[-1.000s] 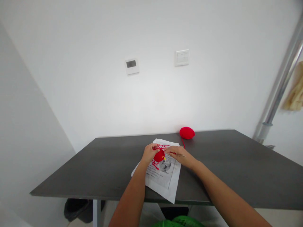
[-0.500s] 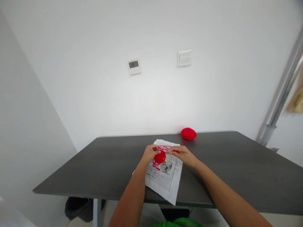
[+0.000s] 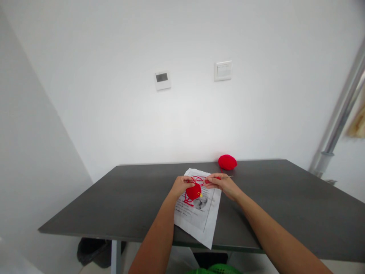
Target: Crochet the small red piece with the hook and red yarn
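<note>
Between the thumb and fingers of my left hand (image 3: 182,185) is a round red crochet piece (image 3: 193,192), with a yellow stitch marker (image 3: 200,195) clipped at its lower right edge. A loose red yarn tail (image 3: 188,203) dangles below it. My right hand (image 3: 220,182) is closed around a crochet hook (image 3: 227,177) with a red grip; its thin metal shaft points right, away from the piece. Strands of red yarn (image 3: 199,177) loop between the two hands. A printed sheet of paper (image 3: 196,220) lies on the table beneath them.
A red ball of yarn (image 3: 227,162) rests at the back of the dark table (image 3: 114,205), near the wall. Under the table's left side stands a bin with a black liner (image 3: 95,251). A metal pipe (image 3: 343,110) runs down at the right.
My right hand has turned and risen slightly, and the hook's shaft now tilts up to the right. My left hand still holds the crochet piece in nearly the same place.
</note>
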A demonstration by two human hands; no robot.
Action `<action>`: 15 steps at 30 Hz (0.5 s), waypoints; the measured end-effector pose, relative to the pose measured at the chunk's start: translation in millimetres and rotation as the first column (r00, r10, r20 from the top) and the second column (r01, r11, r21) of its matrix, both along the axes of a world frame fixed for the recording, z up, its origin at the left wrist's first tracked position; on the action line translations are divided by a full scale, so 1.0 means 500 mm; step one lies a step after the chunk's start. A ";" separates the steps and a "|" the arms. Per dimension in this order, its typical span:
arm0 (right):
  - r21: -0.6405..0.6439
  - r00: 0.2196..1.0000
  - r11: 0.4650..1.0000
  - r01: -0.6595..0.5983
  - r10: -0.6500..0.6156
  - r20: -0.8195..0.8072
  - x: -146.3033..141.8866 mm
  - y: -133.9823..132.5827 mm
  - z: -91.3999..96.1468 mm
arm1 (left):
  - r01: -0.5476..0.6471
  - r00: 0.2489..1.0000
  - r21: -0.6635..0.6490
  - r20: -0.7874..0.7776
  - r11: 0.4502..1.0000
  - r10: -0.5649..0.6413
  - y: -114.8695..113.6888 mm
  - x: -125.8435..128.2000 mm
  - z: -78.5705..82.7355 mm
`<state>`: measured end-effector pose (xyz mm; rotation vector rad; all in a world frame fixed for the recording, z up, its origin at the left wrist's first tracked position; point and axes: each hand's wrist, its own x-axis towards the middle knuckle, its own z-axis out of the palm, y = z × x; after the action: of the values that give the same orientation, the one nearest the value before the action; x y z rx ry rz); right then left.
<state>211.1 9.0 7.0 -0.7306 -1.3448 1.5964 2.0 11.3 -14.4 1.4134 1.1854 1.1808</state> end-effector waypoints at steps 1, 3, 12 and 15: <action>-0.017 1.000 1.000 -0.008 0.008 -0.015 -0.001 0.000 -0.001 | 0.012 1.000 -0.028 0.024 1.000 -0.011 0.000 0.000 -0.001; -0.042 0.999 0.999 -0.026 0.024 -0.043 -0.002 0.000 -0.003 | 0.022 0.998 -0.057 0.066 0.998 -0.019 -0.002 0.000 -0.001; -0.100 0.982 0.991 -0.092 0.073 -0.176 -0.008 0.000 -0.011 | 0.154 0.961 -0.059 0.241 0.986 -0.135 -0.013 0.009 0.011; -0.120 0.976 0.988 -0.095 0.069 -0.207 -0.011 0.001 -0.014 | 0.178 0.958 -0.045 0.238 0.983 -0.163 -0.016 0.012 0.014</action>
<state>205.8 9.4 0.1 -0.5771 -1.1457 1.7858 7.9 3.1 -7.5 1.2615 0.9117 1.1403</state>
